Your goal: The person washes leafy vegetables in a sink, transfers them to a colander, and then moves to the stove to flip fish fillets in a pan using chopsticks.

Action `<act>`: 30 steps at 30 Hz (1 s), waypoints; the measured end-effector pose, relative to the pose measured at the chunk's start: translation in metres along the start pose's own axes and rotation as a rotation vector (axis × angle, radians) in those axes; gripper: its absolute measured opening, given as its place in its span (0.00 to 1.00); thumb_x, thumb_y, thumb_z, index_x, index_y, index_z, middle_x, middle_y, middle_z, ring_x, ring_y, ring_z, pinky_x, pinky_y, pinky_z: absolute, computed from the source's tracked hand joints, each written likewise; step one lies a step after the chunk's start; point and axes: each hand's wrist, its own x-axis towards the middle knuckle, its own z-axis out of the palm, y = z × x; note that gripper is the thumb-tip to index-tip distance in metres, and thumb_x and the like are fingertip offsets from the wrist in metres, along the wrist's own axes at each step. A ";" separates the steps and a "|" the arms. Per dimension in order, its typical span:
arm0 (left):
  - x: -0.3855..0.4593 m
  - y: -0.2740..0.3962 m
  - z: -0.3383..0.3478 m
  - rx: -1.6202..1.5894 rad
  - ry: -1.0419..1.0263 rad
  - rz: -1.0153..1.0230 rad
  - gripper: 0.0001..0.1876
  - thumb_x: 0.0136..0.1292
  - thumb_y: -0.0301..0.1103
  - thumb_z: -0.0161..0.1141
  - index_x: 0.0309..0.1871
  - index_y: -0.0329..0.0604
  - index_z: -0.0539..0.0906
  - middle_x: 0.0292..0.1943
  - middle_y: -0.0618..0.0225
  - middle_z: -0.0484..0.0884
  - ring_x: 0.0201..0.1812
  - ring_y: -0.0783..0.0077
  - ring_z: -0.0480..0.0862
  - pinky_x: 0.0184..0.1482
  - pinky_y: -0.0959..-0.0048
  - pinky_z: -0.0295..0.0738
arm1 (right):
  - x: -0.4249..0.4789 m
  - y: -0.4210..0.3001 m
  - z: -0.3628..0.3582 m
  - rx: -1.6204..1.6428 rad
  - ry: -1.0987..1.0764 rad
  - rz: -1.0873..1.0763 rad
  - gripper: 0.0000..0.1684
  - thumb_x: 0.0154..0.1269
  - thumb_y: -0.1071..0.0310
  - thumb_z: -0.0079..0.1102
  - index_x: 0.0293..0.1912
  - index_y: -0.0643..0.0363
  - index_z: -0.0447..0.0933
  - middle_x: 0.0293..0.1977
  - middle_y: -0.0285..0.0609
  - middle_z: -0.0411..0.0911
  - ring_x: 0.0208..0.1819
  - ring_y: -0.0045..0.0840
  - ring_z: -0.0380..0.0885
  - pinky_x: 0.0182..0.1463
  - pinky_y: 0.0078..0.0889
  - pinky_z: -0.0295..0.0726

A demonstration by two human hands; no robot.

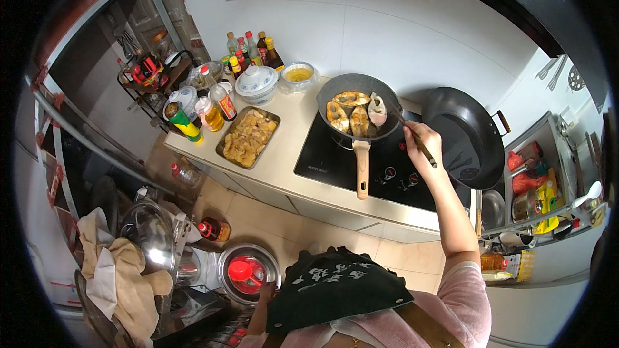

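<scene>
My right hand (423, 144) grips dark wooden chopsticks (420, 141), their far end over the right rim of a grey frying pan (333, 86). Three browned fish steaks (359, 121) lie in the pan, and a paler fish steak (376, 110) lies at its right side. The pan's light wooden handle (362, 169) points toward me over the black induction cooktop (314, 154). Low at my side, my left hand (267, 291) is beside a steel basin (223, 270) holding a red plastic ladle (240, 269). Its fingers are too dark and small to read.
Right of the pan stands a large black wok (476, 135). Left on the counter are a metal tray of cut yellowish food (249, 137), a lidded bowl (256, 84), a bowl of yellow liquid (298, 74) and several sauce bottles (251, 48). An oil bottle (217, 230) stands on the floor.
</scene>
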 end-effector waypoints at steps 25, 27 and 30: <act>-0.022 0.028 0.013 0.043 0.044 -0.071 0.13 0.56 0.35 0.56 0.37 0.33 0.74 0.24 0.62 0.76 0.21 0.68 0.78 0.22 0.72 0.76 | -0.019 -0.010 0.093 -0.412 -0.589 -0.289 0.09 0.42 0.71 0.57 0.28 0.62 0.71 0.24 0.46 0.73 0.25 0.37 0.77 0.27 0.34 0.76; -0.027 0.033 0.013 0.264 0.049 0.005 0.12 0.56 0.35 0.56 0.36 0.33 0.75 0.22 0.63 0.75 0.21 0.68 0.78 0.22 0.73 0.76 | -0.019 -0.013 0.087 -0.420 -0.587 -0.270 0.09 0.42 0.72 0.56 0.29 0.62 0.71 0.24 0.47 0.72 0.25 0.38 0.77 0.28 0.34 0.76; -0.025 0.016 0.010 0.301 0.097 0.154 0.12 0.56 0.35 0.55 0.34 0.33 0.76 0.20 0.64 0.74 0.19 0.68 0.77 0.22 0.74 0.76 | -0.015 -0.028 0.069 -0.389 -0.533 -0.230 0.08 0.42 0.72 0.56 0.28 0.61 0.71 0.24 0.48 0.72 0.26 0.39 0.76 0.29 0.35 0.76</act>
